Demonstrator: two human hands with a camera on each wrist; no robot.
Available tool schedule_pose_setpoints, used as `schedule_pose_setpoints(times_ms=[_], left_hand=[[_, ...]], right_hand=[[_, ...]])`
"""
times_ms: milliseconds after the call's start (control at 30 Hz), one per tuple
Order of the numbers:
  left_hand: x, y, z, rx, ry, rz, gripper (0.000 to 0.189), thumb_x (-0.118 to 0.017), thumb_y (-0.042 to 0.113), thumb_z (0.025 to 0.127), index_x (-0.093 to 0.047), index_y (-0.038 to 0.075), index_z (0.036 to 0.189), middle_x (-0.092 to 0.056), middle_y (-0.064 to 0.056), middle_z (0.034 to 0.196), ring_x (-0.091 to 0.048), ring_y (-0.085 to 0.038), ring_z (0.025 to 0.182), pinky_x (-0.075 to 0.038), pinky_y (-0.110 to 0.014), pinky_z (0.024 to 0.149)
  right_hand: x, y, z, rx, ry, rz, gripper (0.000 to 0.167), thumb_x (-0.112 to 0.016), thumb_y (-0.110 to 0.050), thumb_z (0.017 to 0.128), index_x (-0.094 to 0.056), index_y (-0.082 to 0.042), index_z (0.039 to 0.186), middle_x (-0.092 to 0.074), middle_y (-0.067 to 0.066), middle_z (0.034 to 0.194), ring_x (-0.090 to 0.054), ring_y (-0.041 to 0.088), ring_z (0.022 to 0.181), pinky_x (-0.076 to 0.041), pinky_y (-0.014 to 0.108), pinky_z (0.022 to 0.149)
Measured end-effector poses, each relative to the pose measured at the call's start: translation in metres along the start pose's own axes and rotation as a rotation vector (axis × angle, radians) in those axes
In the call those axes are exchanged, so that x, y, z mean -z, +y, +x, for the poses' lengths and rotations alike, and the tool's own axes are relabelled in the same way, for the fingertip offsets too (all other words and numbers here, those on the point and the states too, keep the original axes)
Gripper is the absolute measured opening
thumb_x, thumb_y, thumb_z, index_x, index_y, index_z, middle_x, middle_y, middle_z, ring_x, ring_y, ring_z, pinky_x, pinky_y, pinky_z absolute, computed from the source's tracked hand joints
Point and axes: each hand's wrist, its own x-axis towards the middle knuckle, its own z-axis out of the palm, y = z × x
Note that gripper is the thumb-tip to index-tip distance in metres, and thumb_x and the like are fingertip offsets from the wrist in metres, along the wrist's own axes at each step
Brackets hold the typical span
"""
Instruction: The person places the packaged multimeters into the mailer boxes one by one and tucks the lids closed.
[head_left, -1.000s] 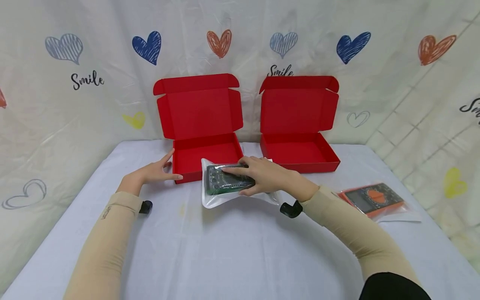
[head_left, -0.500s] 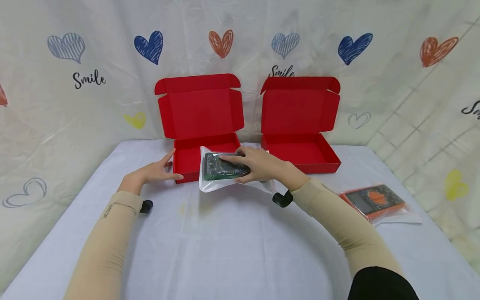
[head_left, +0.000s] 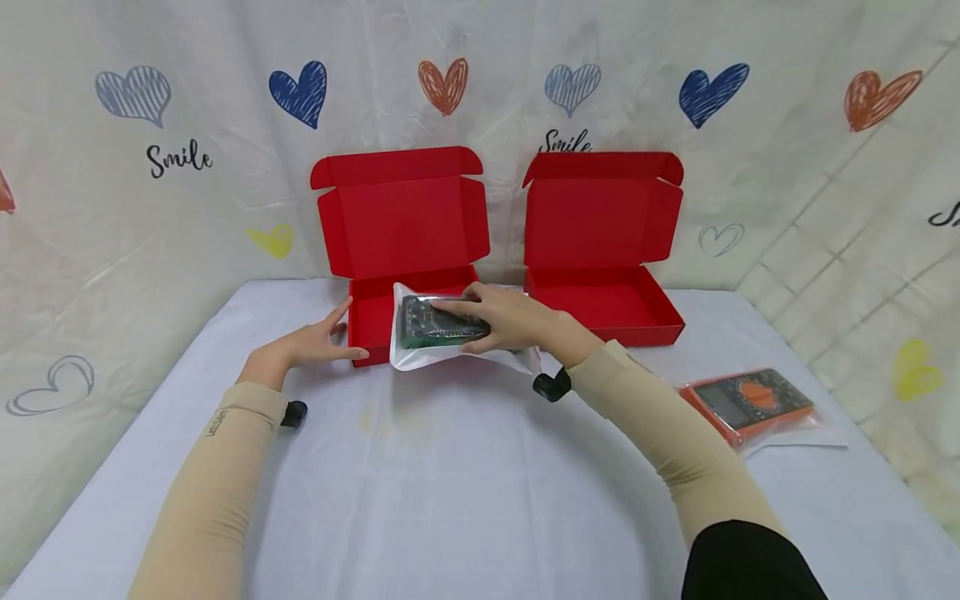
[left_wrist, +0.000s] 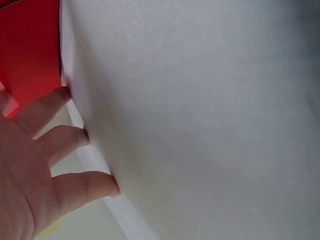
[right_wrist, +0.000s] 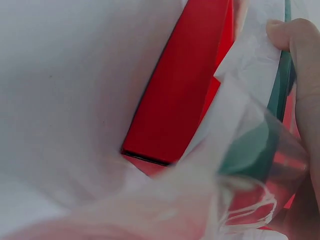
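My right hand (head_left: 517,318) grips a green-edged multimeter (head_left: 429,320) with a dark face, packed in a clear plastic bag (head_left: 420,360). The multimeter is over the front of the left red box (head_left: 405,218), whose lid stands raised. In the right wrist view, the thumb (right_wrist: 281,34) presses the bagged multimeter's edge, above the box's front wall (right_wrist: 175,85). Against the box's front left corner rests my left hand (head_left: 306,342), its thumb and forefinger spread. In the left wrist view, other fingertips (left_wrist: 110,182) touch the white cloth. The bag partly hides the box's inside.
Another red box (head_left: 603,304) with a raised lid stands to the right. An orange multimeter (head_left: 753,404) in a clear bag lies at the right of the white-covered table (head_left: 450,500). Behind the boxes hangs a white curtain (head_left: 495,50) printed with hearts.
My right hand has carried the bagged green multimeter away from me and slightly left, over the left box's front. My left hand stays at that box's corner.
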Motion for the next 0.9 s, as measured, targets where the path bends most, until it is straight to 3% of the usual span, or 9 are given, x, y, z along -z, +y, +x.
schedule_pose_setpoints(times_ms=[533,900], left_hand=[[0.000,-0.001,0.002,0.029,0.001,0.008,0.117,-0.072,0.058,0.089,0.013,0.026,0.164,-0.020,-0.028,0.165,-0.018,-0.052,0.147,-0.029,-0.071,0.111],[-0.001,-0.001,0.001,0.033,0.000,-0.021,0.118,-0.074,0.057,0.087,0.011,0.028,0.165,-0.019,-0.027,0.165,-0.016,-0.051,0.148,-0.027,-0.071,0.112]], right_hand=[[0.003,0.006,0.029,-0.028,-0.041,-0.002,0.084,-0.077,-0.043,0.089,-0.035,-0.034,0.161,-0.050,0.013,0.140,-0.052,0.028,0.120,-0.054,0.046,0.095],[0.005,0.012,0.038,-0.046,-0.114,-0.008,0.085,-0.076,-0.044,0.091,-0.030,-0.038,0.162,-0.049,0.011,0.140,-0.050,0.026,0.121,-0.053,0.043,0.096]])
